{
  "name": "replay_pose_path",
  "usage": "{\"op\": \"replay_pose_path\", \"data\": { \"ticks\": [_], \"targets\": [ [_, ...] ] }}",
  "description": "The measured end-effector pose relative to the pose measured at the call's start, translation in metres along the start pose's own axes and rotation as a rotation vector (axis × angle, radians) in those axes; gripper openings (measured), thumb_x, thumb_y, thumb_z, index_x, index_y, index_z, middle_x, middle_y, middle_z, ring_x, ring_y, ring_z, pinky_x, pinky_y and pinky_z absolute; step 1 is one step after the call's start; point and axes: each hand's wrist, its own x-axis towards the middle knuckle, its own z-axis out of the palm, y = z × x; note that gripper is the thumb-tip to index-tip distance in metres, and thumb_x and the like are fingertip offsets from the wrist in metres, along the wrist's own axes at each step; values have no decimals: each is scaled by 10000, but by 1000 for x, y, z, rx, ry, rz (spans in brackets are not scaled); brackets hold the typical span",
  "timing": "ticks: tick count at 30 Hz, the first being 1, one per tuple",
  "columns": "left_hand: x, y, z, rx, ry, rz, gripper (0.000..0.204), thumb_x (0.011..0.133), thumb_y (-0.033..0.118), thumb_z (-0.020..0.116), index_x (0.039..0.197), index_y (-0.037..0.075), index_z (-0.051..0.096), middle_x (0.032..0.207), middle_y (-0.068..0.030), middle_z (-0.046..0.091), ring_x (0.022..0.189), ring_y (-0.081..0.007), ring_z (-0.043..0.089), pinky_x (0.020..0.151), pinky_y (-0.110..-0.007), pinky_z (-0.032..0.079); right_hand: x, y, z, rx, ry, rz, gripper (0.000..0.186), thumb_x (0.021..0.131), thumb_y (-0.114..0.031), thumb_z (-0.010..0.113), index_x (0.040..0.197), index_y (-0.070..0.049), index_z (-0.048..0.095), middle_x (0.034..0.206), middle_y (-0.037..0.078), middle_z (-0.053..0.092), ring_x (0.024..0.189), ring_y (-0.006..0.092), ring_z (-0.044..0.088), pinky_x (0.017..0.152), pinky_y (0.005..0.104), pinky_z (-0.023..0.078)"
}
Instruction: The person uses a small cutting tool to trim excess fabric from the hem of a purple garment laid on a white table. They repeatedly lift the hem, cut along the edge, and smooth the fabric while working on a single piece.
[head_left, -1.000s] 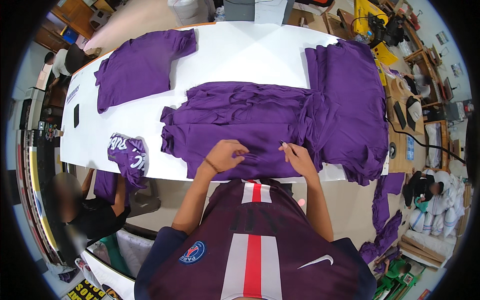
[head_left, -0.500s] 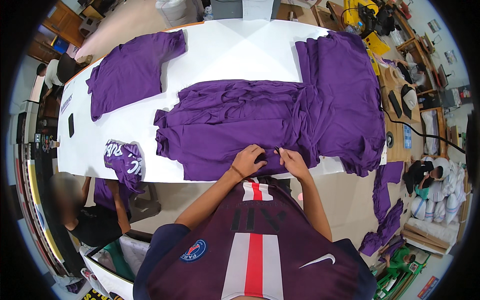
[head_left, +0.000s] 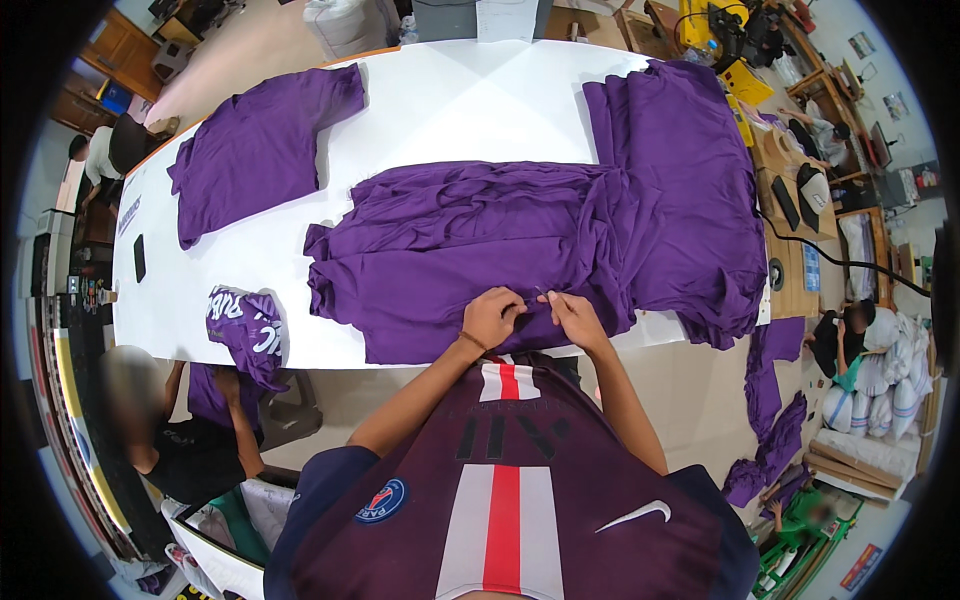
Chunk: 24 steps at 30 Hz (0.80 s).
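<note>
My left hand (head_left: 492, 320) has its fingers curled and pinched together on the purple fabric (head_left: 440, 300) near the table's front edge. Just to its right, my right hand (head_left: 575, 322) is closed on a small thin tool (head_left: 543, 295), too small to name surely. Both hands are over a long rumpled pile of purple garments, which adjoins a taller flattened purple stack (head_left: 690, 200) at the right of the white table (head_left: 450, 110). A purple T-shirt (head_left: 255, 150) lies flat at the back left, and a bunched purple garment with white lettering (head_left: 245, 330) hangs at the left front edge.
A co-worker (head_left: 190, 440) at lower left handles purple cloth. Other people (head_left: 835, 345) work right and far left. A wooden bench (head_left: 790, 270) with a black cable stands right; purple cloth (head_left: 765, 410) hangs below it. A dark flat object (head_left: 140, 258) lies on the table's left.
My left hand has moved up and right to the cloth beside my right hand and closed its fingers. My right hand has shifted slightly left. The view has shifted slightly.
</note>
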Motion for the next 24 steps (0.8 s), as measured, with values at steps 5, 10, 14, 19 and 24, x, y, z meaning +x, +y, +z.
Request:
{"op": "replay_pose_path", "data": {
  "ticks": [5, 10, 14, 19, 24],
  "targets": [
    [5, -1, 1, -96, -23, -246, 94, 934, 157, 682, 949, 65, 689, 853, -110, 744, 788, -333, 722, 680, -414, 541, -9, -3, 0, -115, 77, -96, 351, 989, -311, 666, 1090, 24, 699, 686, 45, 611, 640, 120, 547, 645, 329, 474],
    [6, -8, 1, -173, -50, -255, 127, 949, 175, 677, 951, 48, 678, 851, -125, 744, 797, -326, 730, 689, -412, 544, -19, -15, 2, -214, 41, -126, 306, 939, -268, 733, 984, 30, 681, 645, 44, 558, 581, 116, 485, 573, 311, 412],
    [6, -6, -2, -164, -76, -245, 117, 952, 146, 679, 977, 31, 678, 868, -136, 743, 812, -309, 736, 710, -391, 541, -24, -23, 8, -368, 62, -142, 362, 904, -349, 744, 989, 1, 702, 649, 137, 613, 571, 250, 596, 574, 383, 451],
    [5, -6, -3, -165, -73, -225, 152, 946, 192, 699, 962, 42, 683, 850, -136, 732, 754, -321, 707, 668, -404, 521, -23, -32, 11, -512, 23, -61, 405, 924, -463, 681, 1036, -76, 728, 810, 144, 724, 807, 385, 712, 718, 485, 545],
    [3, -8, -3, -166, -98, -189, 139, 936, 173, 709, 978, 41, 689, 864, -144, 727, 743, -332, 689, 664, -395, 514, -22, -29, 16, -621, 78, -139, 341, 921, -400, 704, 1021, -75, 733, 732, 161, 684, 714, 383, 685, 639, 471, 509]
  ]
}}
